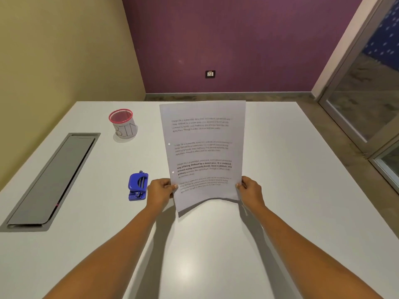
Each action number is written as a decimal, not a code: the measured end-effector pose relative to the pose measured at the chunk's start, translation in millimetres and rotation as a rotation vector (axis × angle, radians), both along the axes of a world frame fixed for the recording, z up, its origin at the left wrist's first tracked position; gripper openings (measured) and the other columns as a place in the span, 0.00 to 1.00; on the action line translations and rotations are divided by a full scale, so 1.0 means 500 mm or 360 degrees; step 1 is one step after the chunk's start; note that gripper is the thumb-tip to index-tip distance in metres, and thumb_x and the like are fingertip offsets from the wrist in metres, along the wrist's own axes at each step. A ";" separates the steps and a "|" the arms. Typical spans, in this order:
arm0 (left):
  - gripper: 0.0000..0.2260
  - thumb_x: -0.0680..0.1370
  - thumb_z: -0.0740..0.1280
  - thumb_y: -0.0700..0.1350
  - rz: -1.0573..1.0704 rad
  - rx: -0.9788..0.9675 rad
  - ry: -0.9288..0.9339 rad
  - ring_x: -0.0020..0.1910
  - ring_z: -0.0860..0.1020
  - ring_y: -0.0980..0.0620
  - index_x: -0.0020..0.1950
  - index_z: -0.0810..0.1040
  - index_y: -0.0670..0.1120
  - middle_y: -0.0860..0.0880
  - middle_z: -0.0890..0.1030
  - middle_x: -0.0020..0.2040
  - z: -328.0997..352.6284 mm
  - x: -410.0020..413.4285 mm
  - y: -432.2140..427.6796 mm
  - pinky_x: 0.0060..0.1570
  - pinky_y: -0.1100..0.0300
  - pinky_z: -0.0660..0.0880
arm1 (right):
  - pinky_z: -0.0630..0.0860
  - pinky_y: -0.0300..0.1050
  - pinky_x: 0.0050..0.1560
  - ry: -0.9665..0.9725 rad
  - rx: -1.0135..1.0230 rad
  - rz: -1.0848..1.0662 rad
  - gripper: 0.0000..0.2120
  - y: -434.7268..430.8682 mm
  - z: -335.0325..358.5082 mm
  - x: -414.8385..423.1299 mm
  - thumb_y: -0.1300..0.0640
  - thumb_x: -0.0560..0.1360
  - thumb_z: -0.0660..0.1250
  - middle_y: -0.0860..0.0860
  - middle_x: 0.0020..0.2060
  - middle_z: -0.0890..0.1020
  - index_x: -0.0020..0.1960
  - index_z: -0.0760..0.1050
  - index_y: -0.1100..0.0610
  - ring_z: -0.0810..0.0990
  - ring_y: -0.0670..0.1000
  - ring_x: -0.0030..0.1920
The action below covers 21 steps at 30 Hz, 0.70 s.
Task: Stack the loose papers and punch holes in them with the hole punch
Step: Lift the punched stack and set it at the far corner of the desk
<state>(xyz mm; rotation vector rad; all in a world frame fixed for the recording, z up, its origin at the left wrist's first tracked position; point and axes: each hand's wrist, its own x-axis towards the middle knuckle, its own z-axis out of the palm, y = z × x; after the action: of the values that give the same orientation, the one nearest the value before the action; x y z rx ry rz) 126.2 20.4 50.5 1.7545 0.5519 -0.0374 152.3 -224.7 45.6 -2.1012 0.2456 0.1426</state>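
White table (302, 190) carried the hole punch (138, 186); both hands' fingers (175, 186) pinched the light, floppy papers (203, 147) by their side edges.

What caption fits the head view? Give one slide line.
Both hands, left hand and right hand, hold punched papers above the table, blue hole punch alongside.

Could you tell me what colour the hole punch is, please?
Blue; the hole punch shows best in the head view.
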 end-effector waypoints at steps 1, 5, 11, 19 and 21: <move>0.09 0.74 0.66 0.32 0.0000 -0.0007 0.0009 0.44 0.80 0.42 0.53 0.79 0.33 0.37 0.82 0.49 0.001 0.013 -0.009 0.51 0.49 0.78 | 0.72 0.45 0.43 -0.0020 -0.0002 -0.0014 0.08 -0.009 0.001 0.012 0.64 0.78 0.58 0.61 0.48 0.81 0.52 0.75 0.64 0.76 0.55 0.43; 0.09 0.73 0.67 0.31 -0.0033 0.0034 0.0041 0.40 0.80 0.46 0.53 0.79 0.34 0.40 0.82 0.45 0.004 0.074 -0.063 0.39 0.58 0.79 | 0.69 0.42 0.43 -0.0078 -0.0028 -0.0070 0.09 -0.063 -0.002 0.068 0.64 0.78 0.57 0.60 0.49 0.80 0.55 0.74 0.64 0.75 0.54 0.43; 0.10 0.72 0.68 0.31 -0.0163 0.0106 0.0082 0.40 0.79 0.43 0.53 0.80 0.35 0.39 0.82 0.43 -0.004 0.195 -0.195 0.46 0.52 0.80 | 0.69 0.42 0.48 -0.0087 -0.0079 -0.0234 0.13 -0.177 -0.022 0.163 0.65 0.79 0.55 0.60 0.56 0.79 0.61 0.71 0.63 0.75 0.55 0.50; 0.09 0.71 0.69 0.32 -0.0329 0.0073 0.0087 0.38 0.79 0.44 0.51 0.81 0.35 0.40 0.81 0.40 -0.034 0.360 -0.398 0.48 0.46 0.80 | 0.68 0.52 0.64 -0.0100 -0.0208 -0.0486 0.17 -0.364 -0.052 0.312 0.65 0.79 0.56 0.62 0.64 0.74 0.67 0.68 0.63 0.72 0.62 0.64; 0.09 0.71 0.69 0.31 -0.0343 0.0064 0.0089 0.38 0.78 0.46 0.51 0.80 0.34 0.41 0.80 0.39 -0.048 0.396 -0.439 0.49 0.46 0.80 | 0.67 0.53 0.65 -0.0098 -0.0243 -0.0521 0.17 -0.398 -0.063 0.350 0.64 0.80 0.55 0.62 0.65 0.73 0.68 0.67 0.63 0.71 0.63 0.65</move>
<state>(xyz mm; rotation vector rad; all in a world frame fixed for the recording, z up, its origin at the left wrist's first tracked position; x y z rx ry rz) 324.1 -198.9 26.4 1.8504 0.4038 -0.2285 327.3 -423.5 14.2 -2.1797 0.5735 -0.1403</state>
